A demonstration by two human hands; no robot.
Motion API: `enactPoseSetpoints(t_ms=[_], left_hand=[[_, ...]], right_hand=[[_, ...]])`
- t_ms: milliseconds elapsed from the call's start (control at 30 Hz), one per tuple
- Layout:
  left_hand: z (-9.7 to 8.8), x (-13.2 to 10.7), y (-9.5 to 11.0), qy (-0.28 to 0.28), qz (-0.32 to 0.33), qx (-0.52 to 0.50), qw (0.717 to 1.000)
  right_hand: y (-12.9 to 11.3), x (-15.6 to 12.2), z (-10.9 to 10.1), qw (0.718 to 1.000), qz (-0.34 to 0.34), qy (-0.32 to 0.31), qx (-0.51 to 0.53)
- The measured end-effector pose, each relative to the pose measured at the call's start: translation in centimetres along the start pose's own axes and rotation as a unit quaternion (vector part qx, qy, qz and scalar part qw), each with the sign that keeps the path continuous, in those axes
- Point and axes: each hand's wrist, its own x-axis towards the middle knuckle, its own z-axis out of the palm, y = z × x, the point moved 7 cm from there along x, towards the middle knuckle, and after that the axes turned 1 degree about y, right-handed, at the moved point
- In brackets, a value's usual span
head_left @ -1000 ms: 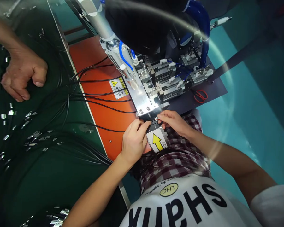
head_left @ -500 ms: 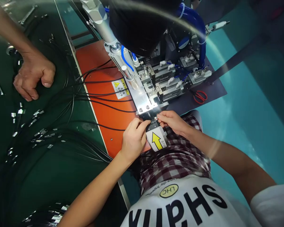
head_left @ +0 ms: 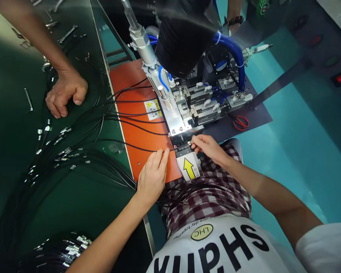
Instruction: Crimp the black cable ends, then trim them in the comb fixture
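A black cable (head_left: 133,145) crosses the orange plate (head_left: 147,167) and runs into the front of the metal machine (head_left: 174,117). My left hand (head_left: 152,176) rests over the plate, its fingers closed together on the cable just left of the machine's front block. My right hand (head_left: 207,147) pinches the cable's small metal end (head_left: 190,143) at the right side of that block; the fingers partly hide it. Right below the cable is a white cover (head_left: 189,167) with a yellow arrow.
Bundles of black cables with silvery ends (head_left: 64,155) lie on the green table (head_left: 14,125). Another person's hand (head_left: 66,93) rests there, near wrenches (head_left: 67,34). Red-handled scissors (head_left: 240,123) lie right of the machine. A black cylinder (head_left: 177,38) stands over it.
My left hand has moved left and down from the front block onto the cable over the plate. My right hand stays at the block. The view has shifted; the other person's hand still rests on the table.
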Motion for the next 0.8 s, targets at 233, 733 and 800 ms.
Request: enactPoseSetpoints(t_ms=[233,733,800], left_hand=[[-0.1,0.1,0.0,0.002,-0.022,-0.021,1.000],[-6.7,-4.6,-4.7,-0.251,0.156,-0.038,0.955],[-6.1,-4.9,-5.6,-0.277,0.138,-0.074,0.948]], right_hand=[[2.6,-2.7,-4.0,0.995,0.020,0.101,0.021],[2.1,-6.1,-9.4,0.987,-0.020,0.147,-0.057],[1.5,-5.9,-8.6,0.988,-0.028,0.137,-0.062]])
